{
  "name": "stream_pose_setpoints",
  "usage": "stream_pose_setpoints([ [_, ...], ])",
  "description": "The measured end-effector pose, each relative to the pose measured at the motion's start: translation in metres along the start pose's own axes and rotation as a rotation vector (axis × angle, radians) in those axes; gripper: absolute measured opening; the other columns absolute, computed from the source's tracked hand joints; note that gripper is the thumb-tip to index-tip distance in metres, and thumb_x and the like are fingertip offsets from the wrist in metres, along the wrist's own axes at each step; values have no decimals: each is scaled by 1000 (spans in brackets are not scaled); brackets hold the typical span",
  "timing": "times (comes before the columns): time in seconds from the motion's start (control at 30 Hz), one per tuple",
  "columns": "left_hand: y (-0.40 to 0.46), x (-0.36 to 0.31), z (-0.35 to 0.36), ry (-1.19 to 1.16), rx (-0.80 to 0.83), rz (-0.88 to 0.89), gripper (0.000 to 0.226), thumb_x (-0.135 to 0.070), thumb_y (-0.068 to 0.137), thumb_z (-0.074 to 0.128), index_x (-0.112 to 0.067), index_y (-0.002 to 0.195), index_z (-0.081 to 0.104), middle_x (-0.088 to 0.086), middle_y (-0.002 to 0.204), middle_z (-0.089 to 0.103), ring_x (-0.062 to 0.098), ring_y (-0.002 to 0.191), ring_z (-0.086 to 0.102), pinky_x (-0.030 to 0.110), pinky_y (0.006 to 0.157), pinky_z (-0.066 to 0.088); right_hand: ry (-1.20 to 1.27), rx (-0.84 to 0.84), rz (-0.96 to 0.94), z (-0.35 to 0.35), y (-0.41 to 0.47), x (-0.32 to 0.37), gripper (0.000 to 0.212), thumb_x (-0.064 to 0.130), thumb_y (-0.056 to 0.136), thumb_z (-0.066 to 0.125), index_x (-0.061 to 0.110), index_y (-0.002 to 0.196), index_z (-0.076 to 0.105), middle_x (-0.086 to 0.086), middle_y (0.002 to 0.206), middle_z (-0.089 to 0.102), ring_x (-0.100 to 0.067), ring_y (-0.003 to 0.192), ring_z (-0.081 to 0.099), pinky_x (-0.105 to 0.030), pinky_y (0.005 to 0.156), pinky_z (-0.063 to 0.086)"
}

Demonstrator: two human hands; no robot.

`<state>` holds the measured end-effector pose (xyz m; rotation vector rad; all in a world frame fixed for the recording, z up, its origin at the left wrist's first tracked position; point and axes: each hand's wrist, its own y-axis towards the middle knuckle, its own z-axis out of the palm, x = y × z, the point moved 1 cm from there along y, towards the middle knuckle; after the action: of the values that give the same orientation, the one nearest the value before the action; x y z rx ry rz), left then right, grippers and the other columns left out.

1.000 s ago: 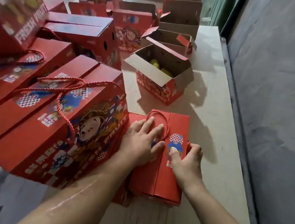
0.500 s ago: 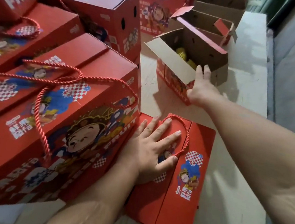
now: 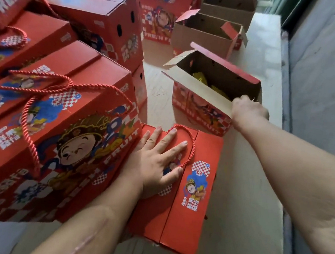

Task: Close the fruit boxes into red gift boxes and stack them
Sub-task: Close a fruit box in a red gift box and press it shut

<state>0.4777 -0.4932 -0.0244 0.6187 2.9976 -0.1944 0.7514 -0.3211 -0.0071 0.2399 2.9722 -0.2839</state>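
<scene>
Pressing left hand [image 3: 153,163] flat on closed gift box [image 3: 183,213], right hand [image 3: 246,111] gripping open box [image 3: 203,103] flap

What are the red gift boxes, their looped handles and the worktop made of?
The open fruit box looks like printed cardboard: its flaps are raw brown inside and red outside. The closed gift box under the left hand seems the same board, with a slight sheen. Its handle is twisted red cord, the strands visible. The table looks like pale, matt board, possibly plywood.

Closed box [image 3: 184,192] front-centre; stacked boxes [image 3: 51,133] left; open box [image 3: 203,101] behind, fruit [image 3: 219,90] inside.
</scene>
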Motion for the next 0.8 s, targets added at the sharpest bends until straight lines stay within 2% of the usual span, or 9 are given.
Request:
stream_pose_setpoints([
  [0.07,-1,-3,-2,22,18,-15,70,-75,93,12,-58,158,-9,-14,171,-21,21,158,-23,44,127,-16,-5,35,36,6,-24,-25,46,8,93,50,15,139,54,-9,128,51,-44,121,59,-52,83,52],
  [0.13,-3,-7,-4,64,36,-41,70,-74,94,9,-55,158,-12,-11,171,-21,22,158,-21,45,127,-14,27,68,63,13,-52,-45,41,16,94,53,17,135,57,-8,120,51,-43,118,60,-49,82,50],
  [0.27,-9,-31,-6,167,56,-100,67,-60,102,8,-41,162,-14,-2,173,-18,26,159,-16,48,126,-18,219,147,23,25,-118,-67,39,45,94,51,21,122,66,-7,122,63,-40,111,65,-44,86,51],
  [0.37,-28,-62,-8,55,12,-126,62,-42,108,23,-30,167,3,-2,175,2,25,160,-4,44,126,-19,316,121,21,37,-179,-76,35,51,98,47,24,107,66,-7,118,69,-39,102,67,-38,78,45],
  [0.47,-51,-105,-18,-232,-125,-114,56,-34,107,39,-27,162,29,-3,171,25,22,158,11,44,130,-2,375,150,60,48,-247,-77,28,52,100,49,27,97,60,-3,102,68,-31,83,60,-36,71,43],
  [0.53,-68,-144,-30,-365,-273,9,50,-30,107,42,-23,156,43,1,165,38,24,154,23,46,128,13,393,205,60,50,-294,-72,25,52,99,51,29,90,55,0,97,65,-29,80,57,-37,70,44],
  [0.63,-92,-199,-42,-506,-356,211,43,-35,102,48,-23,142,61,-1,154,52,25,144,38,43,123,27,447,363,-41,52,-365,-72,21,49,95,57,29,92,56,2,101,68,-28,88,67,-35,71,49],
  [0.73,-113,-226,-41,-564,-199,171,45,-37,98,59,-32,142,59,-6,166,32,26,150,17,40,126,18,686,650,-4,57,-431,-78,20,43,83,62,25,92,60,0,79,73,-22,58,71,-28,48,50],
  [0.8,-126,-225,-39,-622,-197,154,47,-39,97,61,-36,144,56,-10,167,28,20,150,13,37,125,16,772,797,29,63,-466,-83,27,49,76,65,31,96,60,1,79,75,-16,51,69,-26,49,51],
])
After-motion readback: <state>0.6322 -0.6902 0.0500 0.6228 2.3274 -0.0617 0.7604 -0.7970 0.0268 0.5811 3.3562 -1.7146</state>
